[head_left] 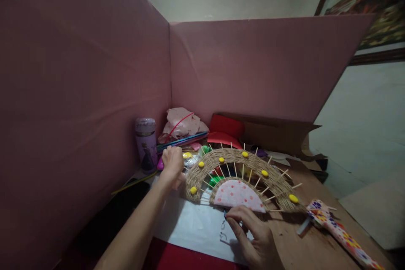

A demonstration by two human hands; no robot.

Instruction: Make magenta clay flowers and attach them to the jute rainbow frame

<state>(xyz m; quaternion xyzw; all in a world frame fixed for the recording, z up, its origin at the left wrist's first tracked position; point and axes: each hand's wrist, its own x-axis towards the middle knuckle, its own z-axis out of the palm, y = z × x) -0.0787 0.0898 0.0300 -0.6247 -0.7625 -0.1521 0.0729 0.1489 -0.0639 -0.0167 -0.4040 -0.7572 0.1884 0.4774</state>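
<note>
A half-round woven fan (228,156) of brown cord on thin wooden sticks stands in front of me, dotted with several yellow oval pieces (221,160). At its lower middle is a half-circle of white cloth with red spots (238,196). My right hand (255,232) is just below that cloth, thumb and forefinger pinched at a small dark bit; what it is I cannot make out. By the fan's left end, my left hand (173,164) is closed with fingers curled, near the shiny packets (190,158). Anything inside it is hidden.
At the left stands a purple bottle (146,145). Behind the fan lie crumpled pink spotted cloth (182,122), red sheets (226,128) and brown cardboard (275,135). A flower-patterned glue gun (335,225) rests at right. White paper (186,223) lies in front; pink partitions (253,63) enclose the table.
</note>
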